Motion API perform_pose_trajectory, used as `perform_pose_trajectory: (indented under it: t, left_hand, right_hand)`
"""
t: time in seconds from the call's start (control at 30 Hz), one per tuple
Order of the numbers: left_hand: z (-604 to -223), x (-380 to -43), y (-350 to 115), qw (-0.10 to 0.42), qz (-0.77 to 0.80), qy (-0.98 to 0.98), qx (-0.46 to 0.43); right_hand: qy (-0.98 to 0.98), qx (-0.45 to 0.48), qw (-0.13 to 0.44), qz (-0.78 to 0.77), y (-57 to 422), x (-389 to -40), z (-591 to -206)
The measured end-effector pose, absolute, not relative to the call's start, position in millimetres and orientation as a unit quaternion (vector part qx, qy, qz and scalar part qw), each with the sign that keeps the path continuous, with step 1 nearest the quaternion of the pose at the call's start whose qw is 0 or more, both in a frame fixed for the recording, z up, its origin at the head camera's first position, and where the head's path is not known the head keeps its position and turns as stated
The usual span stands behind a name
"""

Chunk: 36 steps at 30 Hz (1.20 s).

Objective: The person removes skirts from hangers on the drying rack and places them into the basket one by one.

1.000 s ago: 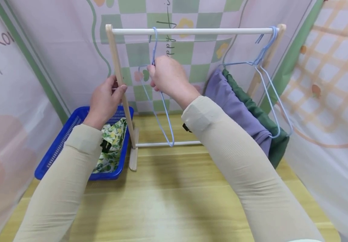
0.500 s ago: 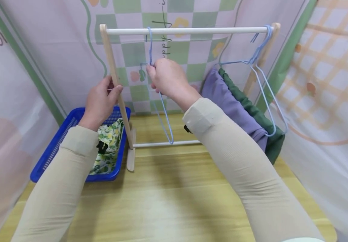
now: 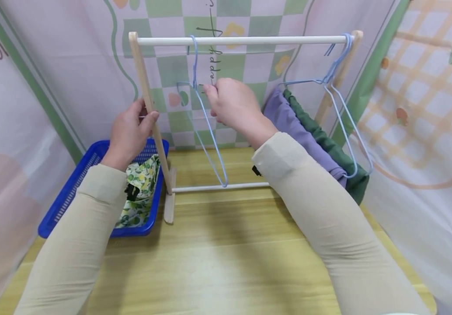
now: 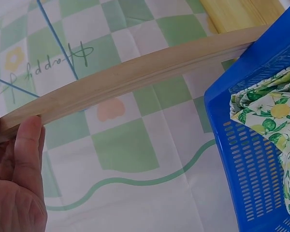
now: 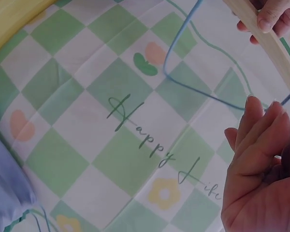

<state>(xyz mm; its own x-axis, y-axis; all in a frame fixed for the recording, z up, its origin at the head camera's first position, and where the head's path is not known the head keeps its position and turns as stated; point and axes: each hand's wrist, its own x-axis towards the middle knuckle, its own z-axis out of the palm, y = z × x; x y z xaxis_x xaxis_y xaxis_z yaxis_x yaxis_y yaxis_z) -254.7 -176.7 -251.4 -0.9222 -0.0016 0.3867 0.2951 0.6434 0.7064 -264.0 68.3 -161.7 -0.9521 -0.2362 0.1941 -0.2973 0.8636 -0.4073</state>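
A small clothes rack with wooden posts and a white top rail [image 3: 245, 41] stands on the table. My left hand [image 3: 129, 131] grips the rack's left wooden post [image 3: 145, 83], thumb on one side and fingers on the other. In the left wrist view that post [image 4: 130, 72] runs across from the hand. A bare light-blue wire hanger [image 3: 212, 131] hangs from the rail near the left end. Just right of it is my right hand [image 3: 235, 103], apart from the wire, its fingers loosely bent. The right wrist view shows this hand [image 5: 266, 164] holding nothing, beside the hanger [image 5: 198, 90].
Light-blue hangers [image 3: 338, 70] are bunched at the rail's right end. Purple cloth [image 3: 300, 131] and dark green cloth [image 3: 326, 144] hang there. At left, a blue basket [image 3: 68, 192] holds lemon-print fabric [image 3: 143, 179]. Printed curtains surround the wooden table [image 3: 210, 262].
My right hand has let go of the hanger and drawn back to the right. The hanger stays on the rail. The left hand keeps its grip on the post.
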Motion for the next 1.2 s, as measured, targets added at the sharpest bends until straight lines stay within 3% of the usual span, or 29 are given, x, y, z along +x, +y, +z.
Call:
perform_pose_trajectory:
  t: [0.33, 0.73, 1.2]
  left_hand:
    - [-251.7, -251.6, -177.3, 0.180, -0.414, -0.889, -0.081]
    - [-251.3, -250.9, -175.8, 0.189, -0.400, -0.893, -0.085]
    - [-251.1, -249.8, -175.6, 0.186, -0.398, -0.894, -0.090]
  right_hand:
    - [-0.973, 0.127, 0.126, 0.147, 97.9, -262.6, -161.8]
    - [-0.981, 0.049, 0.184, 0.040, 153.4, -263.2, -159.8]
    - [-0.991, -0.080, 0.106, 0.011, 201.2, -264.8, -146.8]
